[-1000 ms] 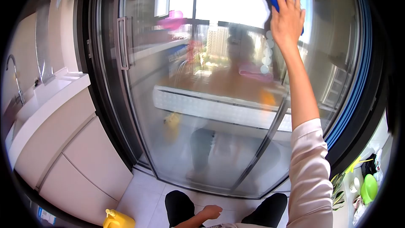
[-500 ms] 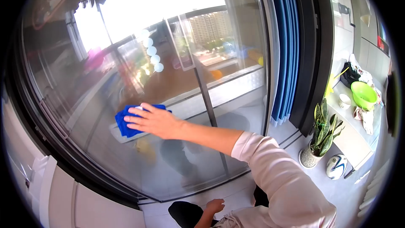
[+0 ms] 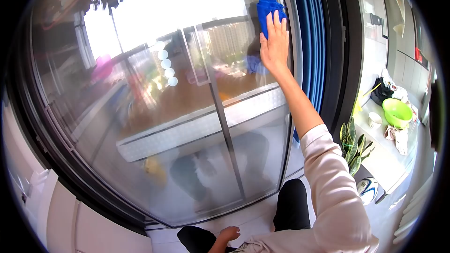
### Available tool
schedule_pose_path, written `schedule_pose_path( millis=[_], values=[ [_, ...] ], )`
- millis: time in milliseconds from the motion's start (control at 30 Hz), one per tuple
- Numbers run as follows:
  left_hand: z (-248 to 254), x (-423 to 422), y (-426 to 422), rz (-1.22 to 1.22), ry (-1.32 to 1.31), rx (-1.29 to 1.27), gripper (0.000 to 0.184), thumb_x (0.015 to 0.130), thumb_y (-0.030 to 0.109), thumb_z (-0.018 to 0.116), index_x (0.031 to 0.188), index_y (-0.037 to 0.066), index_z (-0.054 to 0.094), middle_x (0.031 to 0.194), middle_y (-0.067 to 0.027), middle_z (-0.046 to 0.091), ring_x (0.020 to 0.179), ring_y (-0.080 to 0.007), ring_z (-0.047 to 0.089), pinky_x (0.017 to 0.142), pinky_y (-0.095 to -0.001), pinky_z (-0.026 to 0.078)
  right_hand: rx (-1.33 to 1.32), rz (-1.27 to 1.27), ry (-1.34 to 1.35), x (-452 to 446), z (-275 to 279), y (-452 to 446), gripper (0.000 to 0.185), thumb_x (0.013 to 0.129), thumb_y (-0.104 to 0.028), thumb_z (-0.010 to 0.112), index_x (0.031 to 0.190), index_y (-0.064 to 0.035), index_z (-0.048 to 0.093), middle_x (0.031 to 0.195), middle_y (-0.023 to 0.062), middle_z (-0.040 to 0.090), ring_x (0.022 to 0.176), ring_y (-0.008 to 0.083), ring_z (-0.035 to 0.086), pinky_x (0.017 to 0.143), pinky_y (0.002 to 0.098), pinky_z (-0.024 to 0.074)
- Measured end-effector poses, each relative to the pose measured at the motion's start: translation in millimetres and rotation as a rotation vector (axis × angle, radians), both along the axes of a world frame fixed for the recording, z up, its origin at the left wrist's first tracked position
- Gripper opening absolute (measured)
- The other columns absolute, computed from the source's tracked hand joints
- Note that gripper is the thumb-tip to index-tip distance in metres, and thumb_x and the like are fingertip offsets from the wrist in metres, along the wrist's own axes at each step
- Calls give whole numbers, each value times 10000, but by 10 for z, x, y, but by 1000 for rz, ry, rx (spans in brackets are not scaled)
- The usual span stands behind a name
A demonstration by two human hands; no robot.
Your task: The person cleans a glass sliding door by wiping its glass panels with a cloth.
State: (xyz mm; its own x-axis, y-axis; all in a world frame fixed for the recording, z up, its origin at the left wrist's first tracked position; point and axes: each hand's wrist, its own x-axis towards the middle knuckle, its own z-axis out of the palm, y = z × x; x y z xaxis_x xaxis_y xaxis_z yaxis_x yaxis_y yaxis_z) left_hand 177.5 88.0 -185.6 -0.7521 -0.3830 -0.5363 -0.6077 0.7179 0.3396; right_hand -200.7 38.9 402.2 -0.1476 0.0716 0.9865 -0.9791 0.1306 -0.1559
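Observation:
My right hand (image 3: 275, 49) presses a folded blue cloth (image 3: 265, 11) against the upper right part of a glass sliding door (image 3: 187, 107), close to its frame. The fingers point upward and lie over the cloth, covering part of it. A faint blue reflection shows in the glass just left of my wrist. Down at the bottom, my left hand (image 3: 229, 233) rests low by my left knee, its fingers loosely curled, with nothing visible in them.
A blue curtain (image 3: 309, 42) hangs right of the door. Farther right are a potted snake plant (image 3: 355, 147), a white ball (image 3: 367, 190) and a counter (image 3: 382, 161) holding a green basin (image 3: 397, 113), a white cup (image 3: 374, 120) and cloths. A white cabinet (image 3: 101, 225) stands lower left.
My right hand has carried the blue cloth from the lower left of the glass up to the upper right, near the frame. My left hand stays low.

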Motion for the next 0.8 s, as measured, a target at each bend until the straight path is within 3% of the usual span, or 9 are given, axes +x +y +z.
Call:
schedule_pose_path(
  millis=[100,167,300,367,433,500,633,733,800],
  values=[
    [103,-41,48,36,5,40,369,820,362,573,1141,185,613,1177,-80,602,1110,-299,547,905,-425,460,43,73,52,446,-139,-78,604,850,-87,550,1411,-108,328,1495,110,237,1374,398,171,1096,536,167],
    [158,-73,40,0,-8,10,372,820,358,570,1137,168,613,1179,-90,600,1109,-301,546,908,-420,458,218,167,185,902,-376,-93,676,779,-52,594,1403,-147,355,1486,94,262,1364,393,196,1087,546,190],
    [-27,-113,-27,-86,53,-3,374,823,348,563,1130,141,612,1182,-106,596,1110,-308,543,915,-412,453,593,201,610,1538,-1076,-133,670,777,-61,560,1404,-181,357,1496,44,251,1376,322,205,1093,513,198],
    [214,-169,71,-84,14,4,374,826,336,555,1125,118,610,1165,-124,602,1098,-320,547,919,-404,450,595,367,740,1624,-1365,-133,677,762,-52,563,1393,-203,372,1488,19,272,1365,290,236,1083,473,217],
    [136,-187,70,-85,14,3,371,829,332,551,1125,116,610,1154,-126,607,1091,-325,551,919,-405,449,623,351,870,1483,-1364,-217,694,761,-51,550,1404,-214,348,1494,-1,261,1372,272,228,1097,448,191],
    [19,-178,40,-117,25,44,372,830,335,548,1126,118,609,1154,-124,607,1083,-328,555,916,-409,448,598,292,871,1368,-1097,-168,652,796,-89,536,1406,-225,346,1500,-14,242,1397,286,162,1109,496,159],
    [28,-188,36,-145,-38,51,382,849,348,566,1171,144,593,1167,-110,606,1100,-318,547,918,-408,441,377,20,538,978,-133,-86,681,782,-75,552,1409,-234,341,1499,-7,254,1374,301,219,1088,557,176],
    [-574,-87,-133,-158,-28,22,397,851,357,566,1180,136,589,1174,-109,602,1104,-319,544,923,-407,439,162,-112,289,506,612,-18,610,861,-159,534,1425,-229,311,1499,-3,260,1380,318,205,1089,572,158],
    [-666,-107,-186,-153,-37,22,402,852,356,565,1186,133,585,1183,-107,597,1112,-319,539,927,-411,437,54,-190,156,94,899,-51,556,915,-220,497,1432,-221,292,1509,-8,234,1391,331,166,1106,554,128]
  ],
)
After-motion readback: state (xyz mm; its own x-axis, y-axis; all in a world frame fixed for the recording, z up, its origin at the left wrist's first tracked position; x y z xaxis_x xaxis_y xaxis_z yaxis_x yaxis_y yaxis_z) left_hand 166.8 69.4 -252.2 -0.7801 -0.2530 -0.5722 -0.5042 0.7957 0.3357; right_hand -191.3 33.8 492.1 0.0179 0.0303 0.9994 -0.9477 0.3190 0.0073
